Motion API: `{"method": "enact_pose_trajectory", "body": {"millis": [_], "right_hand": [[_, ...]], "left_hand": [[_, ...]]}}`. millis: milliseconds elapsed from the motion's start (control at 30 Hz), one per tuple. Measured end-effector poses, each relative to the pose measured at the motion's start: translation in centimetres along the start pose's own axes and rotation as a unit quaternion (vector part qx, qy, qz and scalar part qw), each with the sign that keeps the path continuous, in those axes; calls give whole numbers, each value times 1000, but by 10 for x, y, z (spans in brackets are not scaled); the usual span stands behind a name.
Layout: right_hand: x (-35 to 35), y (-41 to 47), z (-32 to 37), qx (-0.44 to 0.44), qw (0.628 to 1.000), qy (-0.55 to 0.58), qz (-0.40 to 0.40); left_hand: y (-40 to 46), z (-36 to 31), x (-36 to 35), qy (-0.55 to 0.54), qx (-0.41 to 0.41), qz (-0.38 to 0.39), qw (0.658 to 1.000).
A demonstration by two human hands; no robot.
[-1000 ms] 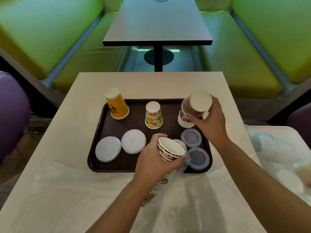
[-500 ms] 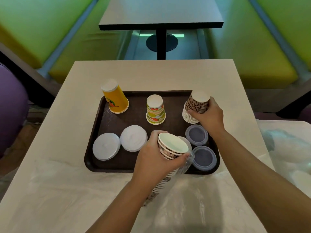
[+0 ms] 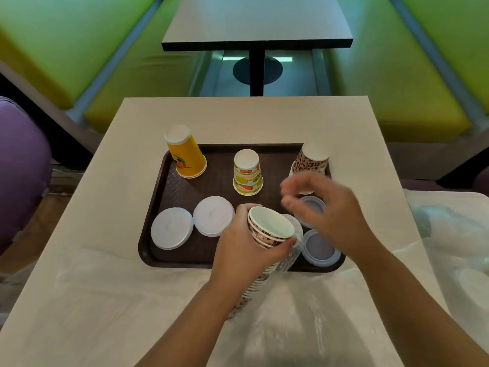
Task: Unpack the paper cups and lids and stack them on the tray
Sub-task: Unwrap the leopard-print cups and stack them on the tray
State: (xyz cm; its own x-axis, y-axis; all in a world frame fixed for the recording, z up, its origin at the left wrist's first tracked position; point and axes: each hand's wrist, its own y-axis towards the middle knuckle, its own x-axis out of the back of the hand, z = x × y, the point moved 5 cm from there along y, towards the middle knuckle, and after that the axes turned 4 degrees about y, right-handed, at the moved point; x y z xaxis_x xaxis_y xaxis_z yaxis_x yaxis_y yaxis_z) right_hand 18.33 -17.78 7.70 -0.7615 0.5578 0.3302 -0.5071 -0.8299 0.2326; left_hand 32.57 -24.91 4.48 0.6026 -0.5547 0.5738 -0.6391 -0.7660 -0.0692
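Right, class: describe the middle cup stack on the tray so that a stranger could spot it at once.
Start at the dark brown tray on the pale table. Three upside-down cup stacks stand along its far edge; take the middle one, the fruit-print cups. It is the shortest, with green and red fruit on white, between the tall orange cups and the leopard-print cups.

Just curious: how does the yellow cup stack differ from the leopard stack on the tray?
The yellow stack sits at the tray's far left, looks taller and is plain orange-yellow with a fruit picture. The leopard stack sits far right, looks shorter and is spotted brown. Both stand upside down, white bases up.
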Motion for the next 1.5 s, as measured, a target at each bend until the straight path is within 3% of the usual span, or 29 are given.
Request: {"method": "enact_pose_trajectory", "body": {"millis": [67,133,267,433,533,600,700,767,900,1000,1200,1333,1500], "right_hand": [[-13,-17,16,31,995,-42,90],[-20,-27,18,78,983,-123,111],[-20,-36,15,112,975,-174,85],[0,-35,31,91,987,-129,20],[0,-36,37,93,988,-114,54],[-7,-39,38,152,965,-193,91],[-14,-39,27,246,884,-378,123],[-15,-35,19,270,852,-433,118],[-8,-21,9,297,849,-433,61],[7,-1,3,255,885,-389,2],[37,38,-28,61,954,-263,-129],[45,51,-54,-76,967,-176,-166],[43,58,-79,-129,966,-145,-173]], "left_hand": [[-2,-1,0,10,-4,5,1000],[-4,-1,-1,12,-8,9,1000],[-10,-3,-4,7,-18,20,1000],[-16,-6,-1,-3,-36,23,999],[-18,-6,0,-4,-37,19,999],[-18,-6,1,-11,-36,14,999],[-16,-6,2,-12,-38,17,999],[-15,-6,0,1,-42,19,999],[-13,-6,-3,14,-38,24,999],[-11,-5,-2,18,-34,22,999],[-4,-3,-6,23,-24,30,999],[0,-2,-7,24,-17,41,999],[7,-2,-7,13,-16,44,999]]}}
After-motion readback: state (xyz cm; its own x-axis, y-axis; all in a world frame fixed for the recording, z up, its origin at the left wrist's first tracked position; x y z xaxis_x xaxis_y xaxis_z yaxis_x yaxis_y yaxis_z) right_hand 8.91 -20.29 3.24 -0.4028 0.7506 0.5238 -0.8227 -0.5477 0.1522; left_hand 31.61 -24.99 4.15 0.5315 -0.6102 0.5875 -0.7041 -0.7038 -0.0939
